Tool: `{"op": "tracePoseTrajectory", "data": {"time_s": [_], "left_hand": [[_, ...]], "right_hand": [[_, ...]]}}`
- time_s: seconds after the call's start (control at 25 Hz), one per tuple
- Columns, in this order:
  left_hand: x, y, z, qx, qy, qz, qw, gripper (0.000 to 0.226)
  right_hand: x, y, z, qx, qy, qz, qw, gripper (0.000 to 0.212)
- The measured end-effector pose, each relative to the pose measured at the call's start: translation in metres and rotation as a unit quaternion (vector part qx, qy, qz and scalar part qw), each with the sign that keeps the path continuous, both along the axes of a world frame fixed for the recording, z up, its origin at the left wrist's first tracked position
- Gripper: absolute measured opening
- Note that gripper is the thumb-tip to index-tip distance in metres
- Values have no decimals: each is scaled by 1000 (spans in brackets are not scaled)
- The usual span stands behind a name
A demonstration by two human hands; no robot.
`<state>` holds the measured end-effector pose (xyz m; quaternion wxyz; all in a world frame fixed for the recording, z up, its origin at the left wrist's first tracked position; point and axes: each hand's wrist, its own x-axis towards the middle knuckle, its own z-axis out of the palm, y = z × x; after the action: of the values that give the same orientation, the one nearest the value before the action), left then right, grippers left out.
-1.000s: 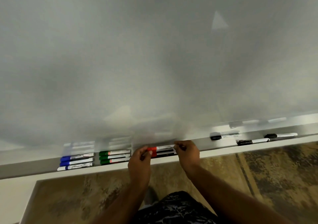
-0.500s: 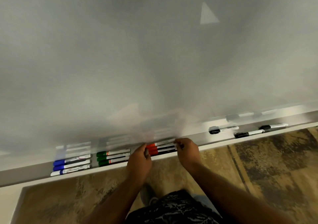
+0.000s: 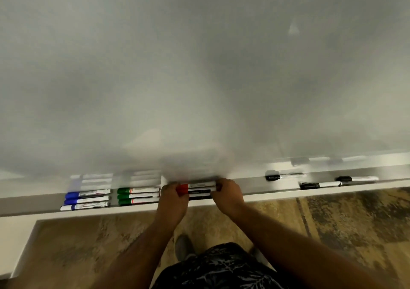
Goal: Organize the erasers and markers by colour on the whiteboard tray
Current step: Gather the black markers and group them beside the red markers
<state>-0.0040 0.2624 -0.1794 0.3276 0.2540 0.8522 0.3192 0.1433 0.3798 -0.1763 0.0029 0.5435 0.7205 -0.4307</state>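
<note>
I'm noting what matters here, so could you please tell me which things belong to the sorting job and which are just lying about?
Job:
blue markers
green markers
red markers, between left hand and right hand
black markers
tray

Lying about:
whiteboard
shoe
carpet

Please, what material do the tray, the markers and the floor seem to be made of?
Tray: probably metal with a matte grey finish; it is smooth and gives only a dull sheen.
Red markers, held between the left hand and right hand: likely plastic, with glossy caps and white printed labels.
Floor: a mottled brown surface, perhaps carpet; too blurred to tell.
</note>
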Motion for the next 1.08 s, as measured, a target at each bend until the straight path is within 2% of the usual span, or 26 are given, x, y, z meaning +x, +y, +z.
{"op": "tracePoseTrajectory", "data": {"time_s": [0.2,0.28,0.36,0.4,0.44,0.48,0.56,0.68,0.8,0.92,1.08], "left_hand": [[4,-4,0,-63,36,28,997,43],[11,-8,4,-90,87,20,992,51],[27,-10,9,-91,159,7,983,59],[35,-9,12,-82,187,0,979,59],[44,-3,14,-70,207,-14,976,58],[54,4,15,-55,220,-38,973,54],[75,27,18,-10,220,-102,970,44],[116,68,27,32,207,-197,958,29],[159,114,26,41,238,-270,932,24],[200,159,22,42,257,-303,917,29],[232,190,7,1,283,-290,914,25]], "right_hand": [[-7,-2,5,-33,36,36,998,13],[-1,2,4,-48,42,44,997,2],[14,11,3,-54,49,59,996,21],[23,17,5,-49,45,68,995,21],[35,25,7,-39,41,76,996,12],[49,34,6,-26,37,76,996,14],[79,53,8,19,27,63,997,35],[130,81,15,115,2,37,993,26],[184,109,20,179,-46,30,982,20],[234,135,23,216,-96,60,970,18],[280,163,23,252,-149,117,949,27]]}}
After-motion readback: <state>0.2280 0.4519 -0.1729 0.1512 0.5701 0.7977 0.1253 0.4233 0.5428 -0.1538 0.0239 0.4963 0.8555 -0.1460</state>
